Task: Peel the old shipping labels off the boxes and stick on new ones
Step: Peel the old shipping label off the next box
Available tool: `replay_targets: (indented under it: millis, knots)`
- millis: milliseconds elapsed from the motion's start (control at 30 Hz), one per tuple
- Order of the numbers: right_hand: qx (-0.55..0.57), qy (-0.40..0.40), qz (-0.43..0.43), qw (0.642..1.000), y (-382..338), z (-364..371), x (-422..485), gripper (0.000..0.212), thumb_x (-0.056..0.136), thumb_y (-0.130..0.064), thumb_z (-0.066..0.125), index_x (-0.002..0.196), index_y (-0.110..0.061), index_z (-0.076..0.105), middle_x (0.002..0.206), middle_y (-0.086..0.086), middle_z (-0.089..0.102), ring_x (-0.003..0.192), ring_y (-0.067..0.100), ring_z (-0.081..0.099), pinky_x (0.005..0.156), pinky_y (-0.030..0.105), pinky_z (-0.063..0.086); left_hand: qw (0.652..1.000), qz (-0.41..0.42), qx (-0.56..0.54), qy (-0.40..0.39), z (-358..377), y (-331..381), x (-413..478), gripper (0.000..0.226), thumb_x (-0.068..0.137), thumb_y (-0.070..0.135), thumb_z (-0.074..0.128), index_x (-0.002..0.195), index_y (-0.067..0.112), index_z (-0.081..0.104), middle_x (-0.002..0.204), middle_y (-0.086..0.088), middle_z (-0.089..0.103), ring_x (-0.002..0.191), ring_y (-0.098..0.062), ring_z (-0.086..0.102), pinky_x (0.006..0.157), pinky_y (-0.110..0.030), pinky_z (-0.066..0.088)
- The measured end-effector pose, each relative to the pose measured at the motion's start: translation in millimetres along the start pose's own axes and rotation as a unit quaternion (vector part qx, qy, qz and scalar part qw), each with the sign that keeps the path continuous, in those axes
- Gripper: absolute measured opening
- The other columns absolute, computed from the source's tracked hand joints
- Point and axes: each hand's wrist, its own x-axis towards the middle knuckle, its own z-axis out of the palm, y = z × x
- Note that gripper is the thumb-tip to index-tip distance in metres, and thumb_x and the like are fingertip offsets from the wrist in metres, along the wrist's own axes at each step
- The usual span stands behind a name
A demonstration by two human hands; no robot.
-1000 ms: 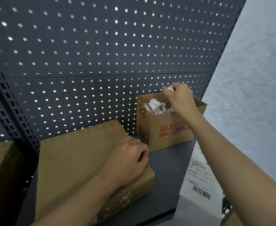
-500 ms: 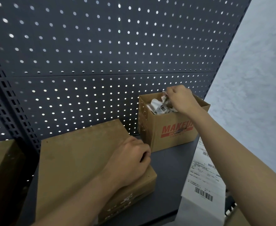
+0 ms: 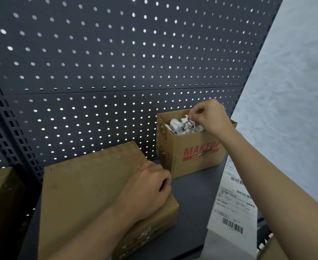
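Observation:
A flat cardboard box (image 3: 83, 188) lies on the dark shelf in front of me, its top bare. My left hand (image 3: 147, 188) rests on its right edge with the fingers curled over that edge. Behind it to the right stands a small open box printed MAKEUP (image 3: 195, 156), filled with crumpled old labels (image 3: 178, 127). Over its opening my right hand (image 3: 209, 117) pinches a crumpled white label (image 3: 187, 121) between thumb and forefinger, touching the heap. A white sheet of new barcode labels (image 3: 231, 203) lies at the right, partly under my right forearm.
A dark perforated back panel (image 3: 117, 62) rises right behind the boxes. Another cardboard box (image 3: 0, 199) sits at the far left. The grey shelf surface (image 3: 192, 194) shows between the two boxes. A pale wall (image 3: 295, 91) lies to the right.
My right hand has dipped a little and shifted left over the MAKEUP box, bringing the crumpled label down onto the heap. The left hand has stayed on the flat box.

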Motion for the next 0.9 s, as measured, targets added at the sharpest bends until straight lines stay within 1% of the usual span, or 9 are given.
replay_targets:
  millis: [233, 367, 400, 500, 567, 633, 700, 733, 900]
  knots:
    - [-0.027, -0.033, 0.007, 0.999, 1, -1, 0, 0.006, 0.086, -0.014, 0.075, 0.085, -0.008, 0.077, 0.076, 0.006, 0.073, 0.073, 0.017, 0.069, 0.059, 0.006, 0.041, 1.0, 0.002, -0.014, -0.014, 4, -3, 0, 0.023, 0.087, 0.037, 0.04, 0.077, 0.028, 0.059, 0.087, 0.015, 0.054, 0.089, -0.003, 0.046, 0.086, -0.023, 0.04]
    - [-0.026, -0.069, 0.001, 0.997, 2, -2, 0, 0.006, 0.084, -0.011, 0.076, 0.08, -0.008, 0.079, 0.069, -0.009, 0.063, 0.095, 0.01, 0.059, 0.069, -0.001, 0.036, 1.0, 0.009, -0.011, -0.017, 4, -3, 1, 0.031, 0.085, 0.044, 0.035, 0.077, 0.029, 0.061, 0.087, 0.016, 0.054, 0.088, -0.003, 0.047, 0.086, -0.018, 0.032]
    - [-0.029, -0.075, -0.007, 0.997, 2, -3, 0, 0.006, 0.084, -0.012, 0.075, 0.08, -0.01, 0.079, 0.071, -0.011, 0.062, 0.093, 0.008, 0.059, 0.07, -0.001, 0.037, 1.0, 0.012, -0.012, -0.018, 4, -2, 1, 0.031, 0.086, 0.044, 0.035, 0.078, 0.029, 0.062, 0.088, 0.016, 0.055, 0.088, -0.003, 0.047, 0.087, -0.017, 0.032]
    - [-0.045, -0.083, -0.021, 0.995, 4, -5, -1, 0.01, 0.089, -0.015, 0.069, 0.088, -0.015, 0.079, 0.075, -0.009, 0.068, 0.071, 0.0, 0.06, 0.071, 0.008, 0.046, 0.999, 0.022, -0.004, -0.026, 4, -1, -1, 0.034, 0.088, 0.048, 0.037, 0.085, 0.03, 0.066, 0.095, 0.017, 0.057, 0.095, 0.0, 0.047, 0.094, -0.019, 0.033]
    - [-0.061, -0.084, -0.022, 0.994, 6, -4, -1, 0.017, 0.093, -0.017, 0.062, 0.095, -0.018, 0.079, 0.072, -0.012, 0.066, 0.065, 0.001, 0.058, 0.072, 0.012, 0.049, 0.999, 0.024, 0.005, -0.037, 5, -1, -2, 0.04, 0.089, 0.053, 0.034, 0.091, 0.031, 0.068, 0.1, 0.019, 0.058, 0.101, 0.001, 0.046, 0.099, -0.021, 0.034]
    - [-0.095, -0.094, -0.011, 0.991, 6, -3, -2, 0.024, 0.096, -0.02, 0.055, 0.107, -0.025, 0.076, 0.076, -0.015, 0.065, 0.082, 0.012, 0.06, 0.093, 0.033, 0.049, 0.999, 0.024, 0.01, -0.044, 5, -1, -2, 0.044, 0.089, 0.056, 0.032, 0.094, 0.032, 0.069, 0.102, 0.02, 0.057, 0.104, 0.001, 0.046, 0.102, -0.023, 0.033]
    - [-0.143, -0.113, 0.003, 0.983, 7, -5, -3, 0.031, 0.099, -0.021, 0.048, 0.117, -0.031, 0.072, 0.101, -0.009, 0.07, 0.112, 0.022, 0.055, 0.107, 0.048, 0.037, 0.999, 0.023, 0.013, -0.046, 5, 0, -2, 0.046, 0.088, 0.057, 0.031, 0.095, 0.032, 0.068, 0.103, 0.02, 0.057, 0.105, 0.001, 0.045, 0.104, -0.024, 0.033]
    - [-0.157, -0.124, 0.005, 0.98, 8, -5, -2, 0.034, 0.1, -0.02, 0.045, 0.12, -0.031, 0.07, 0.113, -0.006, 0.07, 0.119, 0.024, 0.053, 0.109, 0.05, 0.035, 0.999, 0.022, 0.015, -0.046, 4, 0, -2, 0.046, 0.088, 0.057, 0.031, 0.095, 0.032, 0.068, 0.103, 0.021, 0.056, 0.105, 0.001, 0.044, 0.104, -0.024, 0.033]
    - [-0.141, -0.138, 0.002, 0.98, 12, -5, 0, 0.036, 0.093, -0.004, 0.054, 0.126, -0.015, 0.064, 0.101, 0.011, 0.071, 0.091, 0.026, 0.067, 0.086, 0.042, 0.056, 0.999, 0.023, 0.011, -0.045, 4, 0, -2, 0.046, 0.087, 0.058, 0.031, 0.093, 0.032, 0.068, 0.103, 0.02, 0.056, 0.106, 0.003, 0.043, 0.104, -0.025, 0.034]
